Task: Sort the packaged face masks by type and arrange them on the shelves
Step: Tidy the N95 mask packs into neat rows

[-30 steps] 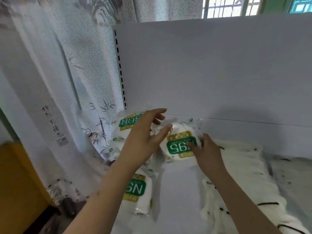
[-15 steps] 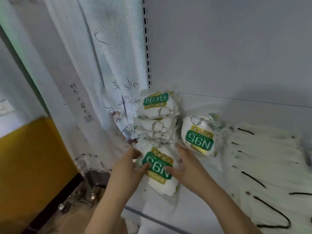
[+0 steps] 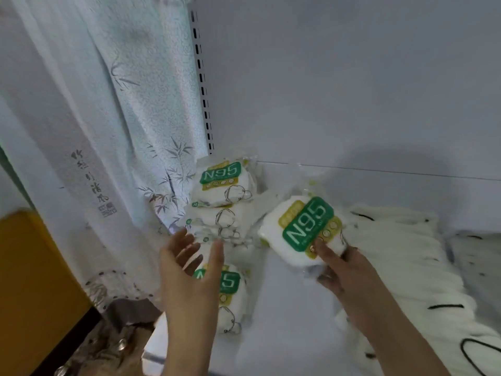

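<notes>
Right hand [image 3: 343,270] pinches a white plastic-wrapped N95 mask pack with green label [image 3: 303,230] above the white shelf [image 3: 284,321] — left hand [image 3: 189,270] spread, grip apart (holding nothing).

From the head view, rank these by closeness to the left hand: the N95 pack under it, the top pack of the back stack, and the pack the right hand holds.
From the left hand:
1. N95 pack under it, partly behind the fingers.
2. Top pack of the back stack, up at the shelf's rear left.
3. Held N95 pack, off to the right in the right hand.
</notes>
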Motion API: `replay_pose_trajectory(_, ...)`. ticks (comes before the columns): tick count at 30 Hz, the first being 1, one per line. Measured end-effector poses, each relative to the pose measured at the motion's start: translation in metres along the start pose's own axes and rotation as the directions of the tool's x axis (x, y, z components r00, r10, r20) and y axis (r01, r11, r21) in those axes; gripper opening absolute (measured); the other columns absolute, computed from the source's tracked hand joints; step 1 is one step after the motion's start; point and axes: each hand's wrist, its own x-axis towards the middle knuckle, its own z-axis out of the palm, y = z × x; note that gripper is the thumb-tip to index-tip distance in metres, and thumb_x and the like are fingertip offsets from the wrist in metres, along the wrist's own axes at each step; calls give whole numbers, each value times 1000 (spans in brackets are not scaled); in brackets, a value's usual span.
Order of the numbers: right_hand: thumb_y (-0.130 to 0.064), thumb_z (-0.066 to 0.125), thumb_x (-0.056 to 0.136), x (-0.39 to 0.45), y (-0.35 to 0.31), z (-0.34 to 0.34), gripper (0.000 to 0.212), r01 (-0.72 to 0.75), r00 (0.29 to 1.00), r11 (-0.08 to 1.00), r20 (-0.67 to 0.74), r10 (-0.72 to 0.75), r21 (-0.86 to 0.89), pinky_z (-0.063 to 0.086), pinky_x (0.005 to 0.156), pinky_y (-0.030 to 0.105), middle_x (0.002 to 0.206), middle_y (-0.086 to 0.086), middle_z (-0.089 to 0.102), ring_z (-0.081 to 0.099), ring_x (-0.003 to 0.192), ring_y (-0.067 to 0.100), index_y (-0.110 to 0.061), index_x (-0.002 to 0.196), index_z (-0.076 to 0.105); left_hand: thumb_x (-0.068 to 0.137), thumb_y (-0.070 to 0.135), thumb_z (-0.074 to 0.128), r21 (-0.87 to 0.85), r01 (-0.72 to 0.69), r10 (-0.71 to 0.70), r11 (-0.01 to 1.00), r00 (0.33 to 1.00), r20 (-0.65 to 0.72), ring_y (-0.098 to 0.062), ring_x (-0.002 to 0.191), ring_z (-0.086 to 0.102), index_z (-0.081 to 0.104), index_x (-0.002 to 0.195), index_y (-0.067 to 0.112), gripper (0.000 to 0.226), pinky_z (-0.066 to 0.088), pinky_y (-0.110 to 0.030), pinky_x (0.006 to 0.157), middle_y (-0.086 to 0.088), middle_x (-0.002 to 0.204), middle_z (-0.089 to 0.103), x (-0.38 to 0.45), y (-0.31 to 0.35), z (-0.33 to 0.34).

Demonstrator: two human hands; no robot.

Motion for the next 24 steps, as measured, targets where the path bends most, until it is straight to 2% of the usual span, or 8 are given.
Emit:
replay_pose_trajectory(3, -15, 77, 66, -15, 19, 9, 59, -16, 1000, 992, 4, 15, 128, 59, 70, 26, 113, 5, 73, 71, 102, 20, -13, 123, 62, 72, 48, 76, 18, 113, -113, 993, 952, 285, -2, 105, 63, 34, 149, 31, 89, 51, -14, 79, 13, 131, 56, -19, 3, 36)
replay_pose_trajectory(6, -14, 73, 78, -21, 25, 11, 43, -58, 998, 984, -17, 62, 168, 60, 73, 28, 111, 4, 73, 73, 95, 14, -12, 120, 62, 81, 22, 82, 22, 60, -63, 998, 894, 444, -4, 90, 72, 47, 138, 36, 68, 58, -19, 71, 5, 121, 67, -1, -3, 63)
replay_pose_trajectory(9, -46, 76, 66, -6, 5, -14, 66, 84, 968, 986, -221, -115, -145, 54, 87, 31, 110, -11, 68, 69, 98, 9, -23, 124, 57, 83, 11, 80, 5, -105, 84, 994, 822, 564, -7, 89, 74, 54, 132, 35, 61, 61, -26, 72, 2, 111, 70, 32, -1, 73)
replay_pose_trajectory(12, -42, 79, 75, 17, -5, -32, 41, 133, 919, 821, -242, -312, -555, 45, 65, 11, 94, -15, 65, 65, 82, 6, -32, 105, 54, 83, 18, 81, 81, -220, 97, 972, 690, 717, -3, 96, 70, 49, 137, 38, 66, 59, -22, 80, 7, 112, 67, 46, 3, 77)
replay_pose_trajectory(17, -39, 73, 82, 49, 21, -29, 59, -47, 867, 217, -148, -477, -975, 47, 80, 36, 118, 11, 57, 57, 104, 29, -12, 130, 50, 90, 37, 69, 445, -426, 293, 788, 894, 338, -2, 100, 60, 62, 122, 30, 33, 51, -24, 86, 13, 105, 61, 36, -29, 19)
replay_pose_trajectory(21, -23, 69, 83, 19, 19, 3, 38, 142, 541, 21, 60, -839, -990, 48, 76, 41, 108, 13, 55, 55, 94, 31, -7, 117, 59, 82, 69, 61, 842, -117, 8, 526, 991, 132, -32, 120, 52, 52, 138, 15, 79, 46, -47, 98, -10, 129, 51, 40, -70, -34)
replay_pose_trajectory(22, -25, 66, 86, 8, 23, 14, 27, 229, 560, 11, 123, -819, -973, 47, 73, 37, 102, 7, 58, 56, 89, 26, -11, 109, 62, 79, 75, 58, 884, -65, -125, 462, 983, 138, -33, 124, 50, 50, 140, 16, 85, 45, -48, 101, -12, 133, 49, 43, -77, -39)
replay_pose_trajectory(24, -44, 53, 92, -7, 38, 34, 22, 280, 796, 119, 162, -583, -953, 44, 64, 27, 91, -8, 61, 58, 81, 15, -24, 98, 61, 79, 73, 60, 870, -61, -250, 489, 946, 207, -29, 123, 52, 52, 136, 20, 79, 46, -47, 101, -8, 131, 53, 45, -90, -45)
